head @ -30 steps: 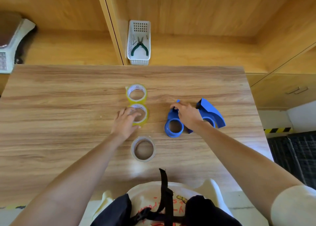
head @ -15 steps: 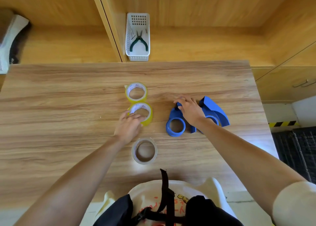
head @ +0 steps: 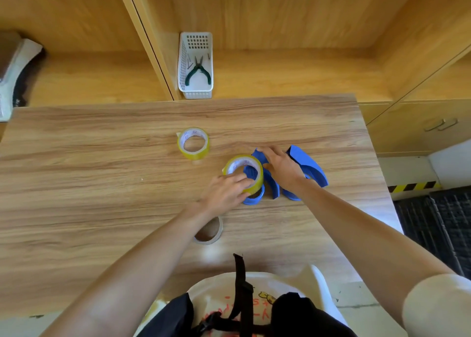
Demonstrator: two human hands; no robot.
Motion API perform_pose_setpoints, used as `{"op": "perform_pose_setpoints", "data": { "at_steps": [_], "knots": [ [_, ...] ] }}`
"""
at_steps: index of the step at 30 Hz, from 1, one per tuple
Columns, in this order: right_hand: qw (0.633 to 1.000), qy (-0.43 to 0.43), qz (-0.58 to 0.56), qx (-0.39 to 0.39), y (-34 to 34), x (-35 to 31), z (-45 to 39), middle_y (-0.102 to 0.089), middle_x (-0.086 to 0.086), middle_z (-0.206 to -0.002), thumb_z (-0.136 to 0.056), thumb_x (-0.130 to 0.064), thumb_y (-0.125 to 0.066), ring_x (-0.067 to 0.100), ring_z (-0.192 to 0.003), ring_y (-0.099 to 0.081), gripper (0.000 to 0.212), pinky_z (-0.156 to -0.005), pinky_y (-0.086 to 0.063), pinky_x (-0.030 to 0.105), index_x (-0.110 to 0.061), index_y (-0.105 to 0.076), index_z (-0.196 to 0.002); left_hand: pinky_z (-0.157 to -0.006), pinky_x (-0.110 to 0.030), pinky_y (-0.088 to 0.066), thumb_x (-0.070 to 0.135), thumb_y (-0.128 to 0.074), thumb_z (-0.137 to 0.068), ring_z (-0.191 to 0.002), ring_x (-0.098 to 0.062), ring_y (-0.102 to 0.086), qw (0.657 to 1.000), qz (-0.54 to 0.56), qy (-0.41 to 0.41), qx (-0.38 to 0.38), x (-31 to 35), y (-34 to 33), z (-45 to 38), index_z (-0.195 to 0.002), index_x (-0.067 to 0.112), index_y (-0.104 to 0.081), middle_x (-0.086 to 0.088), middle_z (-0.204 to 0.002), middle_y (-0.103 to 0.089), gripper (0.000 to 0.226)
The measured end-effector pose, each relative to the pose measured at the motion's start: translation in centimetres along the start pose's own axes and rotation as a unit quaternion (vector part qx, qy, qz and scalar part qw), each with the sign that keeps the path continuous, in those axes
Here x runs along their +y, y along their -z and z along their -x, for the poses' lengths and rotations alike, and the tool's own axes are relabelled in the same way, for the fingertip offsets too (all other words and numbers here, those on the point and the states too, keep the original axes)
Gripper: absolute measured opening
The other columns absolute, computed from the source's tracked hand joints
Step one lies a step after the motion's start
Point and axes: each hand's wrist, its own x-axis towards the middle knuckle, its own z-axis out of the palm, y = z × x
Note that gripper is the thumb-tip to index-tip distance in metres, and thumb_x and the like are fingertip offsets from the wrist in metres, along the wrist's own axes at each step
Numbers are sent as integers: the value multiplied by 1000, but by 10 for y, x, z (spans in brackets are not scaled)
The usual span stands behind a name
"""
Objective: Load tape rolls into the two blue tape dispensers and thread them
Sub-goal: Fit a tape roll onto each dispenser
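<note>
My left hand (head: 226, 190) grips a yellow tape roll (head: 254, 164) and holds it tilted over the round hub of the nearer blue dispenser (head: 269, 183). My right hand (head: 284, 167) rests on that dispenser with its fingers spread over the blue body. The second blue dispenser (head: 308, 163) lies just right of it, partly under my right wrist. Another yellow roll (head: 193, 143) lies flat further back on the table. A clear roll with a brown core (head: 210, 232) sits near me, half hidden by my left forearm.
The wooden table (head: 102, 183) ends at a wooden shelf unit behind. A white basket (head: 196, 92) with green-handled pliers stands on the shelf. A white device (head: 15, 81) sits at the far left. The table's right edge drops to a black floor mat (head: 438, 224).
My left hand has lifted the nearer yellow roll and carried it right, onto the blue dispenser's hub. My right hand has stayed on the dispenser.
</note>
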Motion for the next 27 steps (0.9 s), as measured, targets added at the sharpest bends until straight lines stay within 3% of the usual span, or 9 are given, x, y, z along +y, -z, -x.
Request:
{"op": "perform_pose_setpoints", "data": {
  "at_steps": [4,7,12,18,23,27],
  "knots": [
    [1000,8,-10,28,-1,5,15,-47,-1,-142,-102,-30,-46,27,-125,-51,36,-87,-51,44,-26,-46,-138,-51,-31,-48,26,-73,-81,-83,-19,-71,999,-39,-27,-19,20,-4,0,-107,20,-69,3,-94,-68,28],
    [999,11,-17,48,1,4,27,-51,-2,-136,-102,-37,-44,24,-123,-51,33,-79,-45,37,-22,-54,-130,-41,-25,-42,25,-82,-69,-71,-15,-71,997,-65,-29,-36,30,-7,0,-95,20,-71,5,-83,-67,29],
    [999,10,15,44,2,5,37,-51,-6,-141,-96,-50,-51,19,-128,-49,35,-75,-37,31,-17,-62,-102,-39,-28,-41,19,-81,-69,-70,-17,-70,995,-83,-21,-45,37,-14,-4,-88,18,-69,4,-83,-65,23],
    [996,38,44,71,9,-8,40,-60,-7,-127,-91,-35,-60,15,-109,-57,27,-67,-37,29,-14,-49,-78,-36,-24,-39,27,-88,-60,-66,-13,-69,993,-102,-42,-31,37,-17,0,-83,20,-70,5,-76,-65,30],
    [996,48,56,51,12,-2,43,-58,-12,-133,-90,-34,-60,12,-115,-55,28,-71,-35,27,-11,-55,-76,-36,-23,-37,28,-89,-59,-66,-11,-69,994,-95,-49,-23,43,-23,2,-85,22,-71,6,-76,-64,32],
    [997,42,62,18,7,3,40,-51,-8,-142,-94,-36,-58,15,-124,-50,30,-82,-43,33,-8,-63,-83,-37,-23,-36,21,-88,-60,-67,-13,-69,995,-89,-22,-34,46,-29,-2,-81,21,-70,6,-75,-63,28]
  ]
}}
